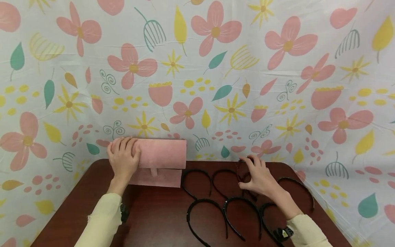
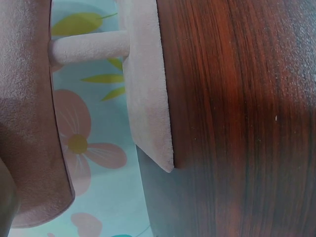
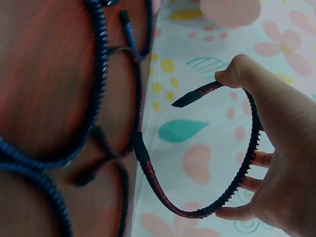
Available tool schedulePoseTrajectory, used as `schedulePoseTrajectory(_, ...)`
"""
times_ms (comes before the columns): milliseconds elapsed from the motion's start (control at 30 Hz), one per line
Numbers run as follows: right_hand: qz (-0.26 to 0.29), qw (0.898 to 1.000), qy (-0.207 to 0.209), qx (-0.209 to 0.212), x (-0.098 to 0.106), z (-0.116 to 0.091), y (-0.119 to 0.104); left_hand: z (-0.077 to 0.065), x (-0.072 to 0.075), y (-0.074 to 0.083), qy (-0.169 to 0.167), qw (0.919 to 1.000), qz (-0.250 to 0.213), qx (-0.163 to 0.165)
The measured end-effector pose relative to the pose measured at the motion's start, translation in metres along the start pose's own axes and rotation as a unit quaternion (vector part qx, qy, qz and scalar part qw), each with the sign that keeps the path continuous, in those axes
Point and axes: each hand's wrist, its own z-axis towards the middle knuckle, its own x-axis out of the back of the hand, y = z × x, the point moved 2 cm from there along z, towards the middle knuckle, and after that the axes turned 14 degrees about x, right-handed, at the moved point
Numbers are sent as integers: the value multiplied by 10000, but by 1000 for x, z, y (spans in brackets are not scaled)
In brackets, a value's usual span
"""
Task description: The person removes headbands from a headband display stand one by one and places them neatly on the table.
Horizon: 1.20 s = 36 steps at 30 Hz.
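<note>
My left hand point(image 1: 123, 161) grips the left end of a pink, velvety roll point(image 1: 166, 153), fingers over its top. The roll is the upper part of a stand; a short post point(image 1: 154, 172) joins it to a flat pink base point(image 1: 171, 179) at the table's back edge. My right hand point(image 1: 260, 176) holds a thin dark headband point(image 3: 222, 202) at the back right, pinching it between thumb and fingers. In the right wrist view this headband shows reddish glitter, a ridged top and black tips, with its open ends facing away from the palm.
Several dark headbands lie on the brown table point(image 1: 154, 212): a front row with a shiny black headband point(image 1: 206, 200), and a back row with a thin headband point(image 1: 197, 171). Another headband point(image 1: 297, 181) lies far right. Flower-patterned cloth point(image 1: 197, 68) hangs behind.
</note>
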Motion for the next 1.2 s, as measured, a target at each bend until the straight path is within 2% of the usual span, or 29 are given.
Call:
schedulePoseTrajectory(500,-63,9997,-51,-242,-7,-41,19,2,-3,0,-10,10000,11,-32)
schedulePoseTrajectory(800,14,9979,-272,-592,0,-62,26,0,1,2,84,10000,11,-1)
schedulePoseTrajectory(1200,-55,9951,-381,-915,4,-91,47,-1,-4,0,100,9999,104,-49)
